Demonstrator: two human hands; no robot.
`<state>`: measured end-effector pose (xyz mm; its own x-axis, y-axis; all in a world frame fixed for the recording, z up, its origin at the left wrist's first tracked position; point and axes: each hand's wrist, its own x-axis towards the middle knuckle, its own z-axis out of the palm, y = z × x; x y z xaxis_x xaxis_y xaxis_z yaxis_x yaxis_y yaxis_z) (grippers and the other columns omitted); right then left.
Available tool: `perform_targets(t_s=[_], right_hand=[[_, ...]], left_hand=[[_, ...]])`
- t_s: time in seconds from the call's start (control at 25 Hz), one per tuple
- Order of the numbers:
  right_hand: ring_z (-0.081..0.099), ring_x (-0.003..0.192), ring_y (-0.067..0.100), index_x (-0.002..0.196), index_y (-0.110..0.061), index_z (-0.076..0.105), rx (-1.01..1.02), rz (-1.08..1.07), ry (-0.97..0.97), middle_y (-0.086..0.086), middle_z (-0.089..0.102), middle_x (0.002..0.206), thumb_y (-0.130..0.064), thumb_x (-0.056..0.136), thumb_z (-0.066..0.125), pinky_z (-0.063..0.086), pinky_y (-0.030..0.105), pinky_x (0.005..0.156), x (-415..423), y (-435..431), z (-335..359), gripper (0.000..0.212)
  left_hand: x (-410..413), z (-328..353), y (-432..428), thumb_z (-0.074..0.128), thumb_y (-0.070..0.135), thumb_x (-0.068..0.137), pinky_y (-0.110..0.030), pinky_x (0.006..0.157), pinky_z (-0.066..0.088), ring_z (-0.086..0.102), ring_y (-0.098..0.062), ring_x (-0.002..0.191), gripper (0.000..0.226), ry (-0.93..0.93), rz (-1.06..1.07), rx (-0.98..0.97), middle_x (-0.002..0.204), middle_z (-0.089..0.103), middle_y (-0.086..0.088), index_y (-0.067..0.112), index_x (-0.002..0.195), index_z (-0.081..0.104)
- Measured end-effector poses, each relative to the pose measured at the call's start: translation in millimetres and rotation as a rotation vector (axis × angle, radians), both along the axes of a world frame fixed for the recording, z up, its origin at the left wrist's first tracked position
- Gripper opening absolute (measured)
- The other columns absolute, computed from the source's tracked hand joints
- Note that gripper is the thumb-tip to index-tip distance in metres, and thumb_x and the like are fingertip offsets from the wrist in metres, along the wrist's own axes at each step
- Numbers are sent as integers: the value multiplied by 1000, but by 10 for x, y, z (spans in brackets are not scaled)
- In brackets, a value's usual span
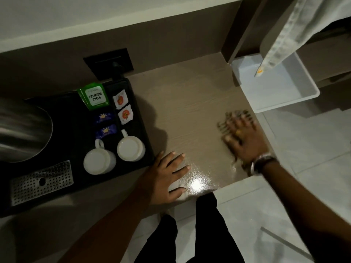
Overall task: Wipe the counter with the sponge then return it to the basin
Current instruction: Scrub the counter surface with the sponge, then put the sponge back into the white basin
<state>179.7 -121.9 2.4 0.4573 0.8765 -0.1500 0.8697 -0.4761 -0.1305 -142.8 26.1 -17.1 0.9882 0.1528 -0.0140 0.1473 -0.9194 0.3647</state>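
A dim wood-grain counter point(190, 114) fills the middle, its wet sheen glaring near the front edge, with a black tray point(140, 118) of two white cups point(114, 154) and tea sachets at nine o'clock. The right hand point(245, 139) presses flat at three o'clock, fingers point(233, 126) spread over the sponge point(239, 115), blurred, which peeks out beyond the fingertips, close to the counter's right edge. The left hand point(167, 175) rests palm-down at six o'clock, fingers splayed, beside the tray; bare counter lies between the hands, and the white basin point(296, 100) sits at two o'clock, off the counter's right corner.
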Motion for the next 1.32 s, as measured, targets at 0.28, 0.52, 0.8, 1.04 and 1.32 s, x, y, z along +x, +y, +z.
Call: perform_targets(t_s=[0.28,0.52,0.8,1.04,1.32], right_hand=[[9,157,23,160,-27,22,31,168,25,-2,14,169,-71,92,31,6,50,124,-363,1643,-64,82],[48,130,28,136,-8,54,239,123,208,15,39,151,-40,81,61,41,29,108,-929,77,86,63],[69,66,20,87,-11,76,322,76,34,1,71,84,-25,80,58,50,24,49,-655,-240,301,23],[63,68,17,86,-2,71,564,-914,1280,5,70,70,8,90,58,51,29,75,617,109,544,17],[75,73,22,72,-16,80,623,-938,1742,5,77,79,-14,98,42,59,30,76,2062,846,411,46]], left_hand=[[21,32,-13,55,64,92,-63,121,24,39,-39,148,70,20,-11,-2,164,43,-11,24,149,59],[17,173,-10,74,44,88,-69,116,31,47,-45,142,63,26,5,-85,156,51,-20,14,142,65],[883,322,-90,53,36,98,-54,102,49,64,-44,122,51,-45,418,-89,138,64,-24,3,134,66],[1962,250,-199,52,45,100,-58,111,36,53,-45,132,58,68,696,-59,145,57,-23,4,141,60],[2158,-71,-382,47,66,91,-67,119,20,37,-45,145,80,103,846,26,157,46,-24,9,148,55]])
